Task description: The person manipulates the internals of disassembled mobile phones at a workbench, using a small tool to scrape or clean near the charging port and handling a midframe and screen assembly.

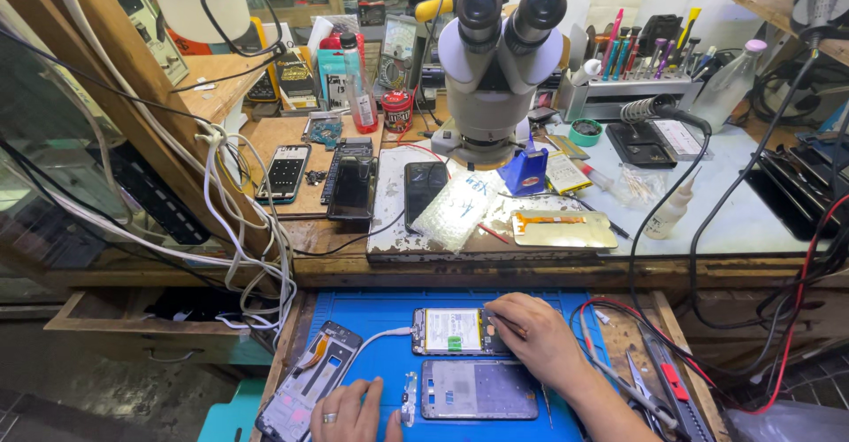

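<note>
A person's right hand (pixel 535 336) rests on the right end of an opened phone (pixel 455 331), its grip pinched narrow around a thin tool that is hard to make out. The left hand (pixel 349 413), ringed and loosely open, lies flat, partly cut off by the frame's edge. The phone sits on a blue mat (pixel 385 314) on a pull-out tabletop. A microscope (pixel 497 49) stands on the cluttered workbench behind.

A blue mat (pixel 389 305) lies on the near bench (pixel 619 336). On the mat rest an open phone (pixel 453 331), a phone frame (pixel 478 389) and, to the left, another phone (pixel 305 384). Tools (pixel 654 389) lie on the right.
</note>
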